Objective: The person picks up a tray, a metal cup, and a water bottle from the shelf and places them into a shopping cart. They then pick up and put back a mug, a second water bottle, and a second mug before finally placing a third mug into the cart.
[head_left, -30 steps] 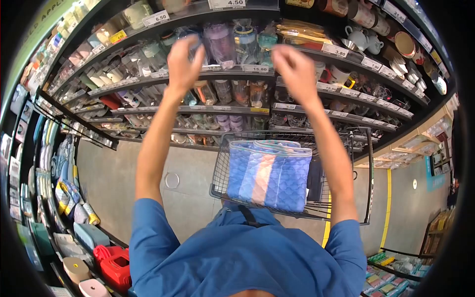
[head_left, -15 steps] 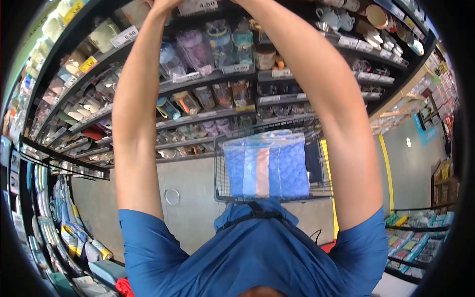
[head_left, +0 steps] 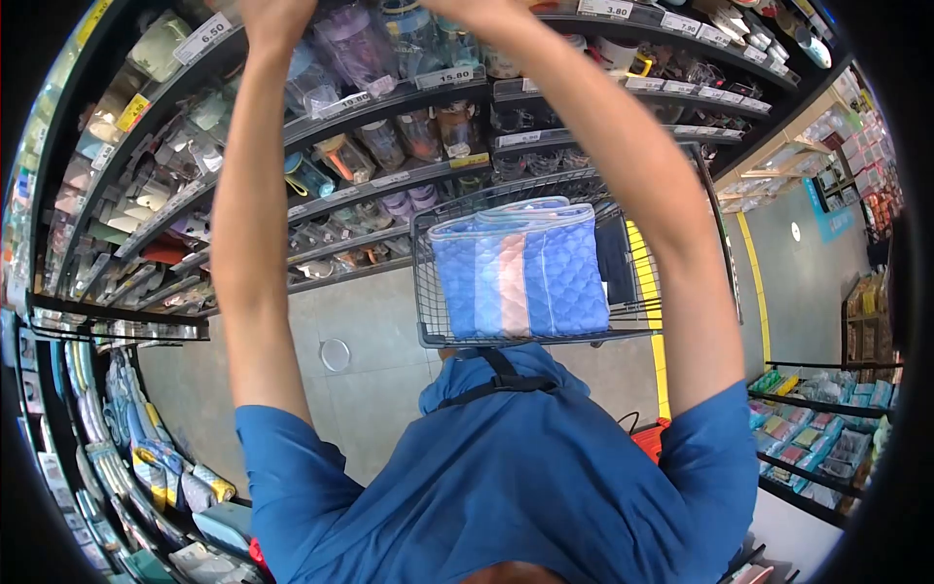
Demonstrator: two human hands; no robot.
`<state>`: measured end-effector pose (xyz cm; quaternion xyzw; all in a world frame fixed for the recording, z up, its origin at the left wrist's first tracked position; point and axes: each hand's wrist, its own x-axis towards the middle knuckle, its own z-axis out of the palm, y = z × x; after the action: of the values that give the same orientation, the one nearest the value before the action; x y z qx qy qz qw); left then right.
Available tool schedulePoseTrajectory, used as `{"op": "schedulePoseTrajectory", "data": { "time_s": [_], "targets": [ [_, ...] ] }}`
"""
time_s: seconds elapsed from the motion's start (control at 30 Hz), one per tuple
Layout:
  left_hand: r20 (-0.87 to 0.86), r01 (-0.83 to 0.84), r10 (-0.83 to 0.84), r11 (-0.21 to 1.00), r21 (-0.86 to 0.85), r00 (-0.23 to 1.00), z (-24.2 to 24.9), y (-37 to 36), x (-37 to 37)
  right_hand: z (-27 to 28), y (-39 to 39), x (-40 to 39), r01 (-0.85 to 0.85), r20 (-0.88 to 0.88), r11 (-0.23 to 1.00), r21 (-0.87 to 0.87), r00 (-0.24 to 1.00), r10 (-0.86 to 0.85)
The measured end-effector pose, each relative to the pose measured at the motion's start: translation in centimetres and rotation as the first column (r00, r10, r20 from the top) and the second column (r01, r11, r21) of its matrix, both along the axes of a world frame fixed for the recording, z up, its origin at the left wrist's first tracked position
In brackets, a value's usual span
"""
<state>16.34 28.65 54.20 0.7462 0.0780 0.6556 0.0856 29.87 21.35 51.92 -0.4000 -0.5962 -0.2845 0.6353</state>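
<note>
Both my arms reach up and forward to a shelf of wrapped drinkware. At the top edge of the head view is my left hand (head_left: 275, 18), nearest to the wrapped purple bottle (head_left: 352, 47). My right hand (head_left: 479, 12) is farther right, by a blue-lidded bottle (head_left: 409, 34) and a teal wrapped bottle (head_left: 457, 44). The frame cuts off the fingers of both hands, so whether they hold anything is hidden. Below, between my arms, a folded blue quilted cloth (head_left: 569, 277) with a pink stripe lies in a shopping cart (head_left: 418, 277).
More cups and bottles fill the lower shelves (head_left: 375, 185). Hanging textiles (head_left: 126, 399) are at left. Packaged goods (head_left: 817, 438) sit on a rack at right. A yellow floor line (head_left: 754, 282) runs past the cart, and a red object (head_left: 650, 443) shows beside my body.
The shelves and cart now appear higher in the view. My left hand has shifted left, and slightly more of both hands shows at the top edge.
</note>
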Motion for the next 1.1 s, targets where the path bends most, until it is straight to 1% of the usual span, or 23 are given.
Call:
{"op": "schedulePoseTrajectory", "data": {
  "time_s": [0.07,0.1,0.13,0.17,0.2,0.23,0.27,0.3,0.33,0.4,0.47,0.5,0.53,0.57,0.6,0.67,0.7,0.8,0.87,0.93,1.0,1.07,1.1],
  "targets": [
    [0.052,-0.227,0.223,0.97,0.085,0.973,-2.1,-5.0,-2.0,-2.4,-4.3,-1.0,-0.148,-0.032,0.989,-0.008,0.988,0.148],
    [0.034,-0.177,0.174,0.97,0.166,0.984,-3.8,-6.1,-2.9,-4.9,-6.8,-1.1,0.068,0.052,0.994,-0.085,0.997,-0.063],
    [0.01,-0.125,0.127,0.961,0.246,0.992,-6.6,-7.2,-4.0,-7.3,-8.7,-1.6,-0.006,-0.019,1.0,-0.025,1.0,0.005],
    [-0.011,-0.076,0.078,0.991,0.113,0.997,-10.5,-9.3,-4.2,-10.3,-10.7,-1.7,0.002,-0.005,0.996,-0.086,1.0,-0.003],
    [-0.053,-0.094,0.093,0.996,-0.01,0.994,-13.8,-11.8,-4.5,-13.9,-12.9,-2.7,-0.018,-0.104,0.978,-0.207,0.995,-0.004],
    [-0.006,-0.009,0.009,1.0,-0.004,1.0,-18.7,-12.4,-4.2,-18.2,-14.6,-3.4,-0.012,-0.191,0.943,-0.334,0.98,-0.054],
    [-0.196,-0.096,0.053,0.971,-0.219,0.979,-23.9,-14.1,-4.8,-22.9,-16.1,-4.1,-0.046,-0.303,0.88,-0.472,0.946,-0.113],
    [-0.367,-0.173,-0.006,0.874,-0.454,0.93,-27.7,-16.0,-5.4,-27.5,-17.5,-4.8,-0.167,-0.443,0.786,-0.595,0.884,-0.148],
    [-0.415,-0.19,-0.098,0.778,-0.599,0.904,-32.4,-17.0,-5.7,-32.3,-18.9,-5.3,-0.147,-0.424,0.697,-0.702,0.873,-0.243],
    [-0.567,-0.343,-0.172,0.644,-0.684,0.806,-40.3,-19.3,-6.6,-40.1,-21.3,-6.6,-0.178,-0.401,0.533,-0.827,0.851,-0.338],
    [-0.504,-0.3,-0.334,0.506,-0.809,0.796,-45.3,-21.0,-7.8,-47.7,-23.2,-7.2,-0.338,-0.439,0.292,-0.895,0.783,-0.441],
    [-0.507,-0.298,-0.336,0.512,-0.806,0.794,-47.3,-21.5,-8.4,-50.3,-23.7,-7.6,-0.337,-0.442,0.298,-0.893,0.779,-0.444],
    [-0.564,-0.363,-0.339,0.502,-0.785,0.753,-49.2,-21.9,-8.9,-52.3,-24.0,-7.8,-0.347,-0.394,0.186,-0.919,0.811,-0.434],
    [-0.618,-0.426,-0.345,0.49,-0.76,0.706,-50.5,-22.3,-9.3,-53.6,-24.4,-8.1,-0.351,-0.346,0.069,-0.934,0.839,-0.419],
    [-0.62,-0.421,-0.351,0.496,-0.759,0.702,-51.4,-22.5,-9.6,-54.2,-24.7,-8.5,-0.351,-0.348,0.075,-0.933,0.834,-0.428],
    [-0.628,-0.458,-0.314,0.471,-0.754,0.712,-52.3,-22.6,-10.3,-55.4,-24.7,-8.9,-0.577,-0.551,0.06,-0.815,0.739,-0.388],
    [-0.628,-0.457,-0.313,0.471,-0.754,0.713,-52.4,-22.8,-10.7,-56.0,-24.6,-8.8,-0.628,-0.571,-0.014,-0.778,0.716,-0.402],
    [-0.616,-0.473,-0.251,0.45,-0.757,0.747,-53.6,-23.3,-11.8,-59.1,-24.7,-9.0,-0.697,-0.63,-0.046,-0.716,0.672,-0.39],
    [-0.695,-0.572,-0.234,0.425,-0.702,0.68,-55.6,-23.2,-12.3,-60.3,-25.4,-9.1,-0.542,-0.483,-0.118,-0.832,0.812,-0.327],
    [-0.741,-0.593,-0.334,0.449,-0.668,0.583,-55.1,-23.4,-13.1,-63.4,-26.5,-9.0,-0.606,-0.54,-0.07,-0.792,0.75,-0.383],
    [-0.75,-0.609,-0.375,0.438,-0.662,0.546,-55.3,-23.2,-13.5,-61.8,-26.8,-7.5,-0.898,-0.681,-0.082,-0.432,0.384,-0.623],
    [-0.758,-0.616,-0.361,0.441,-0.652,0.544,-56.9,-23.2,-13.8,-60.9,-27.3,-7.0,-0.915,-0.611,0.044,-0.4,0.23,-0.758],
    [-0.752,-0.587,-0.348,0.474,-0.656,0.559,-58.2,-23.2,-14.1,-60.9,-27.5,-6.7,-0.911,-0.618,0.046,-0.41,0.24,-0.749]
  ]
}}
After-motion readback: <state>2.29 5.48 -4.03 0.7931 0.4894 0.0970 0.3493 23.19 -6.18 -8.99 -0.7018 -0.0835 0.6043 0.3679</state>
